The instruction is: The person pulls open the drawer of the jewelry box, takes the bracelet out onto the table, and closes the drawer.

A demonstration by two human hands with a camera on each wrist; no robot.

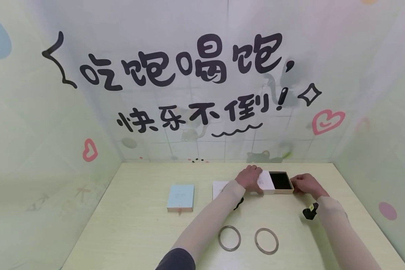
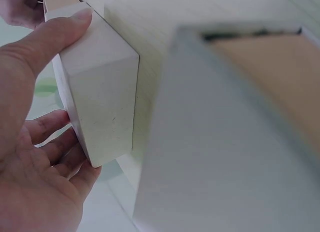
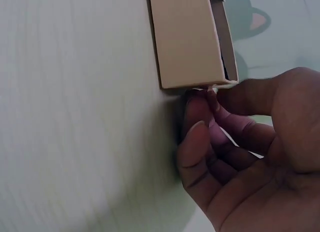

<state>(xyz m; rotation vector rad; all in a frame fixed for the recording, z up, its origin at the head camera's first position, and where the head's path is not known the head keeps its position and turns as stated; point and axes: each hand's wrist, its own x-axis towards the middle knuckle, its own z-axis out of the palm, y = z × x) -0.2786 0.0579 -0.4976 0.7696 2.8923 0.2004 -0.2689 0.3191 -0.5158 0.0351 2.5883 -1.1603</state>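
A white slide-out box lies at the table's back right, its white sleeve [image 1: 267,183] drawn partly off a tan cardboard drawer [image 3: 190,41]. Black lining shows inside the drawer's open part. My left hand [image 1: 249,179] grips the sleeve from its left end, thumb across the near face and fingers behind. At the drawer's right end, my right hand [image 1: 307,185] pinches a small pull tab [image 3: 213,94] between thumb and fingers. Another white box [image 1: 218,188] stands just left of the gripped one, partly hidden by my left forearm in the head view.
A light blue box [image 1: 180,196] with a small ribbon tab sits further left. Two grey translucent bangles, a left bangle [image 1: 219,238] and a right bangle [image 1: 255,237], lie near the front. Printed walls close in the table [image 1: 131,232] at the back and sides.
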